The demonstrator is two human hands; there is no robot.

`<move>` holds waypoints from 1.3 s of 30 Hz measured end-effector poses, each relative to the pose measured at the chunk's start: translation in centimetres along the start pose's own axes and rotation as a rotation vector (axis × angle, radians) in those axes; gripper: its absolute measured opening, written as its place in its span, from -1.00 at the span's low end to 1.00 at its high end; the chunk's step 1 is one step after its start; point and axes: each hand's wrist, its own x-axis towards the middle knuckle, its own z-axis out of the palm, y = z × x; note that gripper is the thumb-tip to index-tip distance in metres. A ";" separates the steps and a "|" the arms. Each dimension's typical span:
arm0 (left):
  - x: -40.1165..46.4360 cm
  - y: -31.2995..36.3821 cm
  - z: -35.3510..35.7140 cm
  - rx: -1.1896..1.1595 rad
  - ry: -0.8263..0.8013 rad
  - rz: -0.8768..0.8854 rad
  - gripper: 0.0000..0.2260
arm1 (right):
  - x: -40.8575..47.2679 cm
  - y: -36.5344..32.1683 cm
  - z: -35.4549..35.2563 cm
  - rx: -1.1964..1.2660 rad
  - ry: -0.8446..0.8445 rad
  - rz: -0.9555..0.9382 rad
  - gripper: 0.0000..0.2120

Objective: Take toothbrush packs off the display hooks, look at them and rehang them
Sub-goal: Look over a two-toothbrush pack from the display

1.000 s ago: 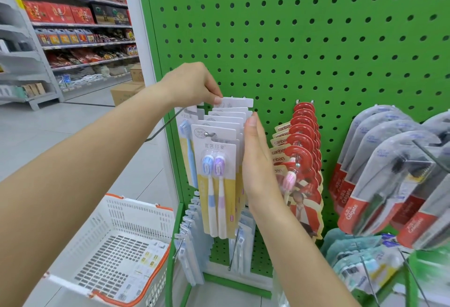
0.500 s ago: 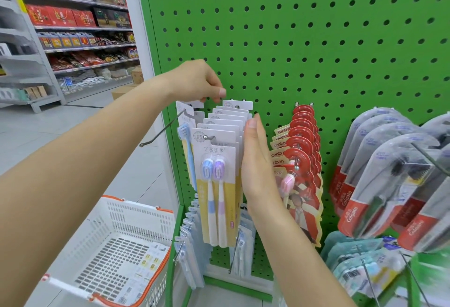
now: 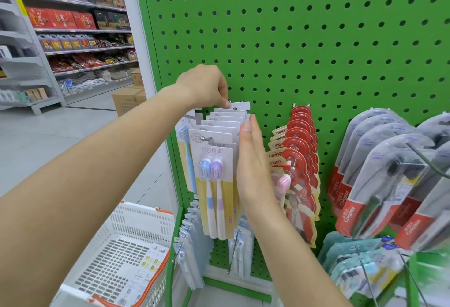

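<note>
On hook: seven packs (image 3: 214, 185) | left hand (image 3: 207, 85) pinches rearmost | right hand (image 3: 252, 160) flat

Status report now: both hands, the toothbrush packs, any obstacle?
Left hand pinches rearmost white pack card at hook. Right hand flat against yellow-white pack row. Red packs hang close beside.

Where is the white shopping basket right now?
In the head view the white shopping basket sits at lower left, under the left forearm, on the floor just left of the green pegboard stand.
</note>
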 end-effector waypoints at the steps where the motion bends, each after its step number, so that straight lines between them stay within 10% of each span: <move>1: 0.0 0.0 0.0 -0.003 -0.004 -0.001 -0.85 | 0.1 0.0 0.0 -0.001 0.001 -0.001 -0.42; 32: -5.5 -1.4 -3.8 -0.093 0.309 -0.235 -0.92 | 1.7 0.6 0.6 0.040 0.075 0.000 -0.47; 39: -8.7 -1.6 -5.7 -0.156 0.657 -0.240 -0.81 | -0.2 -0.6 -0.1 -0.258 0.175 -0.471 -0.65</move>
